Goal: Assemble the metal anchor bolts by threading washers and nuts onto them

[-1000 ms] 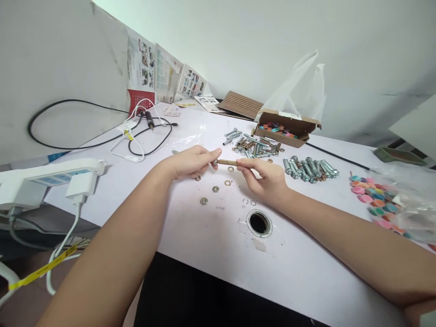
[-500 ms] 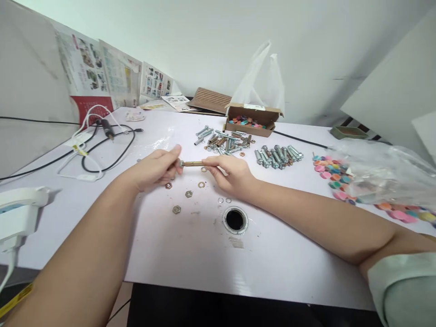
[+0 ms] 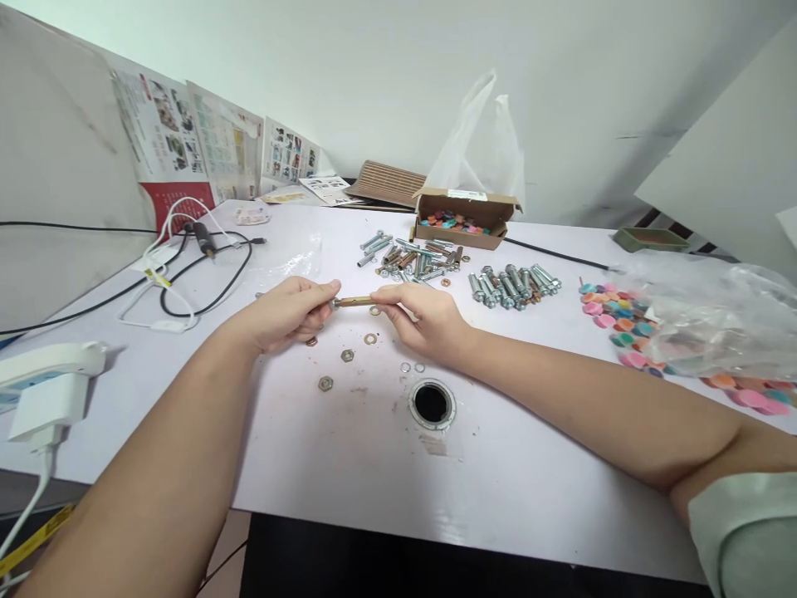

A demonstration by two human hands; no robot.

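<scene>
"What does the head view show differently from a second ago?"
"It has swung to my right, so my pale sleeve has come in, and the white power strip, left of my left grip, is now cut off. Against half a second ago, my left thumb has come down to the silvery end of the brass-coloured tube."
"And your grips?"
"Both closed on that tube: left fingers at the silvery end, right grip pinching the other. It lies level between them, above the bench. Two hex nuts lie nearer me than the tube, as before."
"Any writing?"
"Printed sheets stand beyond my left grip, and a white label is on the cardboard box beyond my right; the print is too small to read."
</scene>
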